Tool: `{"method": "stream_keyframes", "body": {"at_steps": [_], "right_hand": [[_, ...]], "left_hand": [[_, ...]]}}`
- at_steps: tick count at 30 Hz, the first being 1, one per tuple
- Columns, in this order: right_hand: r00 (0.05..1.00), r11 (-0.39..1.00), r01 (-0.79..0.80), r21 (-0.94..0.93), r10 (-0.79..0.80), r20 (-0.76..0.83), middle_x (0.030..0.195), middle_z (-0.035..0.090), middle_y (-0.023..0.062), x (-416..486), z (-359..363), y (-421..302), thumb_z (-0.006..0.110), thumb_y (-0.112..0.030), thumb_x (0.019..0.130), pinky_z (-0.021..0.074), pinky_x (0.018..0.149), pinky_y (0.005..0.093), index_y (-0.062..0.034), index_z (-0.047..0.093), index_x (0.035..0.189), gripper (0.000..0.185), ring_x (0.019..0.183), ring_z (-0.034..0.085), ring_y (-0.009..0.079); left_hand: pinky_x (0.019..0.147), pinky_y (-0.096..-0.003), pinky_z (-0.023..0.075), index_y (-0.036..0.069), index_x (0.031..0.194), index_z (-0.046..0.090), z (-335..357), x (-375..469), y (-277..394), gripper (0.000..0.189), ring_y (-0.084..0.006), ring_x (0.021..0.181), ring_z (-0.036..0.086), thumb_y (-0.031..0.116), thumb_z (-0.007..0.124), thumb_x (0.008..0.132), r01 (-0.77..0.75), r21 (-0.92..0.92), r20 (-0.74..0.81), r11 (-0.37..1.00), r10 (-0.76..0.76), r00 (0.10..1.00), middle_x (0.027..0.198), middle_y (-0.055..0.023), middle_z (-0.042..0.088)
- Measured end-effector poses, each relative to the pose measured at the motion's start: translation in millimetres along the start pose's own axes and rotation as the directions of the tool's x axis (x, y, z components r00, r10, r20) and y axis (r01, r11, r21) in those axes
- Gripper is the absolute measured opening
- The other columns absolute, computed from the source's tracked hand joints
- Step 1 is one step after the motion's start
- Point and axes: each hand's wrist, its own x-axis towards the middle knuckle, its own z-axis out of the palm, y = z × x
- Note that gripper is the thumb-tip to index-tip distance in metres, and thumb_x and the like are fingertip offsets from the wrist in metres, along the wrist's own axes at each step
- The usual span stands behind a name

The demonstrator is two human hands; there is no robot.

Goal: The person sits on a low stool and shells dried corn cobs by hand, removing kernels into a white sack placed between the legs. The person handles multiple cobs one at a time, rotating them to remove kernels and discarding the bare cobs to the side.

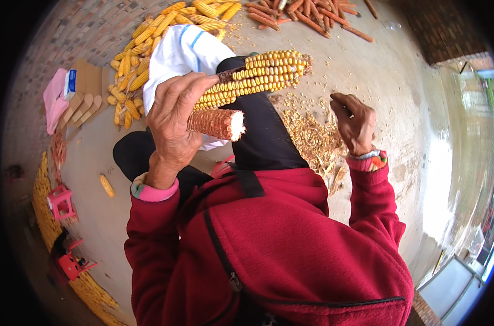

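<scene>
My left hand grips a partly shelled ear of dried yellow corn together with a bare reddish corncob. The cob lies below the ear, its broken pale end facing right. Some kernel rows are gone from the ear near my fingertips, showing dark red cob. My right hand is raised off to the right, apart from the corn, with its fingers curled; whether anything is between them cannot be told. Loose kernels and husk bits lie on the floor between my leg and my right hand.
Yellow corn ears are heaped at upper left, bare cobs at the top. A white cloth drapes over my leg. Flattened cardboard, a pink stool, a red chair and a long corn pile are on the left.
</scene>
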Motion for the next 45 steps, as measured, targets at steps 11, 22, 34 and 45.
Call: {"method": "stream_keyframes", "body": {"at_steps": [11, 22, 34, 45], "right_hand": [[0.935, 0.589, -0.236, 0.773, -0.078, 0.345, 0.101, 0.066, 0.0181, 98.1, 83.2, -111.5, 0.048, -0.042, 0.098, 0.0459, 0.091, 0.0332, 0.01, 0.057, 0.118, 0.056, 0.099, 0.061, 0.0223], [0.636, -0.175, -0.764, 0.622, -0.367, 0.678, 0.131, 0.052, 0.0178, 140.7, 240.7, -180.4, 0.032, -0.056, 0.097, 0.0335, 0.107, 0.0411, 0.0039, 0.038, 0.136, 0.072, 0.12, 0.05, 0.0308], [0.635, -0.255, -0.771, 0.583, -0.371, 0.678, 0.115, 0.059, 0.0192, 144.3, 284.0, -163.5, 0.058, -0.032, 0.093, 0.05, 0.091, 0.0399, 0.0049, 0.046, 0.125, 0.05, 0.1, 0.062, 0.0269], [0.73, 0.451, -0.514, 0.729, -0.217, 0.649, 0.097, 0.06, 0.0071, 123.9, 281.9, -152.9, 0.053, -0.039, 0.096, 0.0463, 0.075, 0.0262, 0.0053, 0.051, 0.118, 0.05, 0.085, 0.055, 0.0135]], "left_hand": [[0.068, -0.0245, 0.0468, -0.003, 0.133, 0.043, -40.6, -67.1, -32.7, 0.054, -0.0126, 0.083, 0.058, 0.03, 0.06, 0.093, 0.571, -0.697, 0.262, 0.434, -0.587, 0.766, 0.108, -0.0069, 0.061], [0.054, -0.0229, 0.0442, 0.001, 0.131, 0.047, -25.4, -98.1, -101.0, 0.05, -0.0085, 0.073, 0.056, 0.026, 0.063, 0.091, 0.351, -0.936, 0.205, 0.021, -0.777, 0.595, 0.1, -0.0028, 0.062], [0.061, -0.0336, 0.0551, 0.003, 0.14, 0.03, 7.2, -99.2, -130.9, 0.058, -0.0182, 0.089, 0.063, 0.013, 0.058, 0.091, 0.212, -0.949, 0.315, -0.233, -0.736, 0.599, 0.116, -0.0103, 0.058], [0.059, -0.0298, 0.0561, 0.008, 0.135, 0.038, 37.5, -98.6, -125.9, 0.05, -0.0146, 0.09, 0.061, 0.012, 0.061, 0.091, 0.319, -0.941, 0.265, -0.109, -0.824, 0.501, 0.114, -0.0053, 0.058]]}}
